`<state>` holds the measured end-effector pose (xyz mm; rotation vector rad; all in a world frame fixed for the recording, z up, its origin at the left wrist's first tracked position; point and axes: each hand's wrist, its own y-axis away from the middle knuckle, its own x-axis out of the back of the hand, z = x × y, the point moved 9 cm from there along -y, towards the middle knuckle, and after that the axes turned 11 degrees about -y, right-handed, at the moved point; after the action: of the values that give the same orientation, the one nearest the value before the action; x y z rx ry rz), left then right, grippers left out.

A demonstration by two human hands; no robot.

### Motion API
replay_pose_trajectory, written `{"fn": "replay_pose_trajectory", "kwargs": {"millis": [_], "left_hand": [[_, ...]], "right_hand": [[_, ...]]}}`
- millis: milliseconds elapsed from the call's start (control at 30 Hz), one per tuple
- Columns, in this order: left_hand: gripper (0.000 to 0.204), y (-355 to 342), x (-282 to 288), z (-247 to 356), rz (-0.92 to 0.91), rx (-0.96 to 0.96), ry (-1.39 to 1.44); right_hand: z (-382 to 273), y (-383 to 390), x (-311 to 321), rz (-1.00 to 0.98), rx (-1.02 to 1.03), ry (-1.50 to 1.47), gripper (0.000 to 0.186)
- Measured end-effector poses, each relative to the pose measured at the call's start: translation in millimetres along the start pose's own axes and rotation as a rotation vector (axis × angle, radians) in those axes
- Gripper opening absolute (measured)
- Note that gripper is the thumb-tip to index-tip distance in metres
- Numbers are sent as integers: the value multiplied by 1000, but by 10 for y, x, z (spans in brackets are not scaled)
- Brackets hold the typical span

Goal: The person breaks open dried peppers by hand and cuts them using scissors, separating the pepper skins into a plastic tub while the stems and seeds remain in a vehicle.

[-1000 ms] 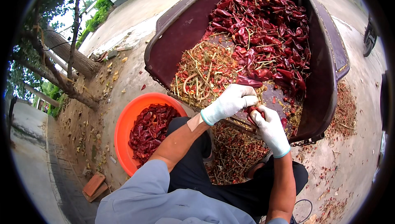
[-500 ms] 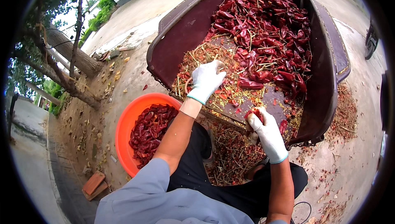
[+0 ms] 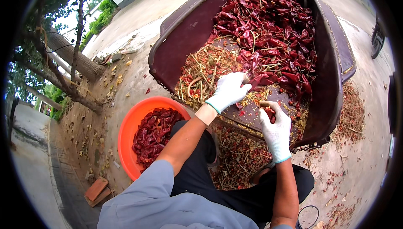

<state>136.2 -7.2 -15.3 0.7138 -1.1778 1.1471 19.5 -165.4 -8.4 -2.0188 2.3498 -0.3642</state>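
Observation:
My left hand [image 3: 229,91], in a white knit glove, reaches over the front of a dark maroon cart bed [image 3: 184,27]. Its thumb and fingers close on the end of a dried red chili pepper [image 3: 263,80] at the edge of the pile [image 3: 268,31]. Nearer the cart's front edge, my gloved right hand [image 3: 277,130] curls around a dried chili piece [image 3: 270,114] that shows between thumb and fingers. Stems and scraps [image 3: 205,71] lie heaped left of the pile, and yellow seeds are scattered over the cart floor.
An orange basin [image 3: 122,132] with dried chilies stands on the ground at my left. Stem waste [image 3: 239,157] covers the ground between my feet, with more right of the cart [image 3: 351,113]. Bricks [image 3: 97,190] lie lower left, and a tree trunk [image 3: 73,54] rises beyond.
My left hand has moved right, from the stem heap to the chili at the pile's edge. My right hand has shifted slightly up and right, its grip loosened around the chili piece.

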Motion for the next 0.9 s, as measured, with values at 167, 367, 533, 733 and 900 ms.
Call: {"fn": "replay_pose_trajectory", "kwargs": {"millis": [167, 367, 533, 733, 900], "left_hand": [[23, 252, -100, 59, -359, 89, 788], [32, 416, -19, 314, -486, -9, 975], [29, 242, 42, 121, -280, 132, 764], [34, -194, -48, 233, 17, -12, 105], [28, -324, -173, 402, 295, -169, -300]], "right_hand": [[-520, 0, 34, 27, 457, 362, 45], [-414, 46, -109, -92, 424, 289, 50], [-132, 2, -71, -58, 148, 52, 32], [112, 44, -262, -186, -137, -296, 29], [73, -5, -198, -200, -162, -409, 13]]}}
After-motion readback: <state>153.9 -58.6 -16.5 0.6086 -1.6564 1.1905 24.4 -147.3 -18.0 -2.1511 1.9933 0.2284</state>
